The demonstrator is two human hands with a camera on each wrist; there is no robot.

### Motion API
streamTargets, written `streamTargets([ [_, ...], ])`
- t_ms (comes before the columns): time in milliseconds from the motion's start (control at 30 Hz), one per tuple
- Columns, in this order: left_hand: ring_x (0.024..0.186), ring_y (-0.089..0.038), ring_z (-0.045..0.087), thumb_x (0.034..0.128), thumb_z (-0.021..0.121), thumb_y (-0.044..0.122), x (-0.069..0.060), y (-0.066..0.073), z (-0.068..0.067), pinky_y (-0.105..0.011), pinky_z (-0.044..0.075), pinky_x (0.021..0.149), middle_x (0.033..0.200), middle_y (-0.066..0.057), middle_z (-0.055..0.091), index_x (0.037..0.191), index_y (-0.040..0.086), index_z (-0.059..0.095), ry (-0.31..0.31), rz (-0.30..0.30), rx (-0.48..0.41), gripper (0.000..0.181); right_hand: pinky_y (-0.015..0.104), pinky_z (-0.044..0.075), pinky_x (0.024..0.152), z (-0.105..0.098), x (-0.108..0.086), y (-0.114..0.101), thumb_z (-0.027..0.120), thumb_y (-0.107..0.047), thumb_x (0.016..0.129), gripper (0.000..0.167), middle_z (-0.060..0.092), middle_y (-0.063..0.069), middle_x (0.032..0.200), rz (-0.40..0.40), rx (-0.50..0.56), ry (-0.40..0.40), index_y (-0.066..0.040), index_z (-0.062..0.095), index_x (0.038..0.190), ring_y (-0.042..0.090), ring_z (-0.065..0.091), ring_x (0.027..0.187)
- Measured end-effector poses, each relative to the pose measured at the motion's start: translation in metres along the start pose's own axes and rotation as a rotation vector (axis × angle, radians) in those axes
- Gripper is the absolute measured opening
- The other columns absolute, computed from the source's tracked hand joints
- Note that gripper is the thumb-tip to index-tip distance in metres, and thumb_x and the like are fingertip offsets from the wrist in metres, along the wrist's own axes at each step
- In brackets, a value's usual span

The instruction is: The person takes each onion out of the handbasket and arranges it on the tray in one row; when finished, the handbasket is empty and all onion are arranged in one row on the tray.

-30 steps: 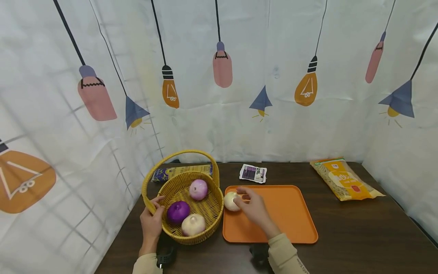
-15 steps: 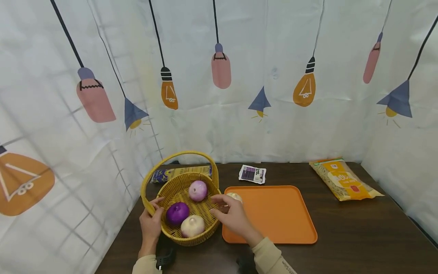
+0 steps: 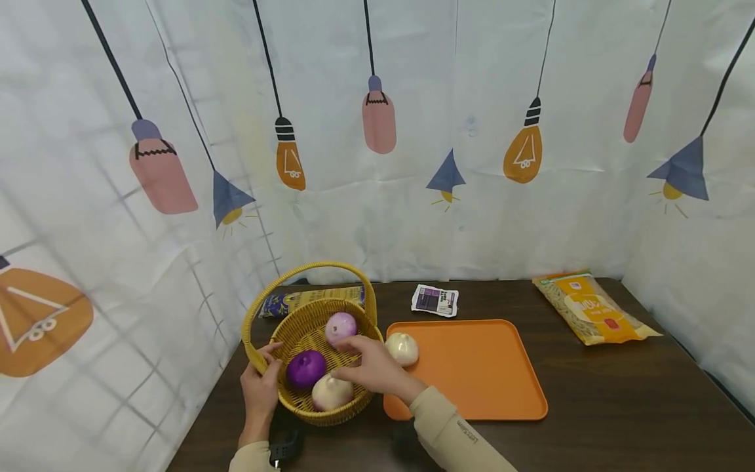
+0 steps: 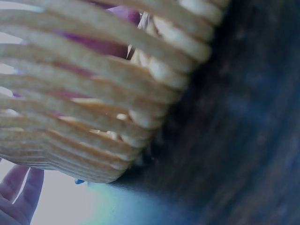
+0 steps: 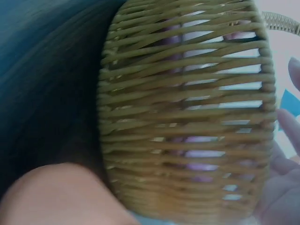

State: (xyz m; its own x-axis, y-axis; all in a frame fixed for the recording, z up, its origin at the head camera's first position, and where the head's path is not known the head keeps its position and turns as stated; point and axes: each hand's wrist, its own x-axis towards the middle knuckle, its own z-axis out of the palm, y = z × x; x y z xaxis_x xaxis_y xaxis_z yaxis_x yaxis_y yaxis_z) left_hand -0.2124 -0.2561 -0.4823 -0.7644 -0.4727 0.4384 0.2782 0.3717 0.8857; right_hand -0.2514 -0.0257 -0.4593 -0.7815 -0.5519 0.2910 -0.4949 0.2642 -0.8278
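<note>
In the head view a yellow woven basket [image 3: 318, 307] with a tall handle holds a dark purple onion [image 3: 306, 369], a pale purple onion [image 3: 341, 327] and a white onion [image 3: 333, 393]. My left hand [image 3: 259, 392] grips the basket's left side by the handle base. Above the basket's right part is my right hand [image 3: 377, 368], its fingers parted over the white onion and holding nothing. Another white onion [image 3: 402, 349] lies at the left edge of an orange tray [image 3: 472, 370]. The left wrist view shows the basket wall [image 4: 84, 89] close up.
A blue and yellow packet [image 3: 312, 298] lies behind the basket. Near the back of the dark table [image 3: 596, 400] is a small white and purple packet [image 3: 435, 300]. A yellow bag [image 3: 592, 310] lies at the right. Patterned curtains enclose the table.
My right hand has moved left from the onion on the tray to over the basket, uncovering that onion. My left hand has stayed at the basket's side.
</note>
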Motion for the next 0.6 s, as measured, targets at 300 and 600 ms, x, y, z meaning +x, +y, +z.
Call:
streamTargets([
  [300,0.101,-0.016,0.058,0.0885,0.056,-0.007,0.001,-0.003,0.0,-0.013,0.039,0.076,0.113,-0.022,0.068,0.086,-0.008,0.052,-0.003,-0.006,0.001,0.005,0.037,0.045,0.099,-0.005,0.017,0.002,0.078,-0.032,0.083,0.054,0.063,0.001,0.128,0.055,-0.032,-0.204,-0.015,0.061,0.131,0.023,0.057,0.118],
  [600,0.116,-0.024,0.055,0.088,0.057,-0.008,0.001,-0.004,-0.002,-0.01,0.039,0.083,0.116,-0.023,0.067,0.085,-0.01,0.05,-0.021,-0.026,-0.034,0.007,0.033,0.042,0.101,-0.01,0.029,0.008,0.077,-0.023,0.084,0.057,0.06,0.006,0.133,0.124,0.095,-0.405,-0.011,0.057,0.136,0.025,0.052,0.124],
])
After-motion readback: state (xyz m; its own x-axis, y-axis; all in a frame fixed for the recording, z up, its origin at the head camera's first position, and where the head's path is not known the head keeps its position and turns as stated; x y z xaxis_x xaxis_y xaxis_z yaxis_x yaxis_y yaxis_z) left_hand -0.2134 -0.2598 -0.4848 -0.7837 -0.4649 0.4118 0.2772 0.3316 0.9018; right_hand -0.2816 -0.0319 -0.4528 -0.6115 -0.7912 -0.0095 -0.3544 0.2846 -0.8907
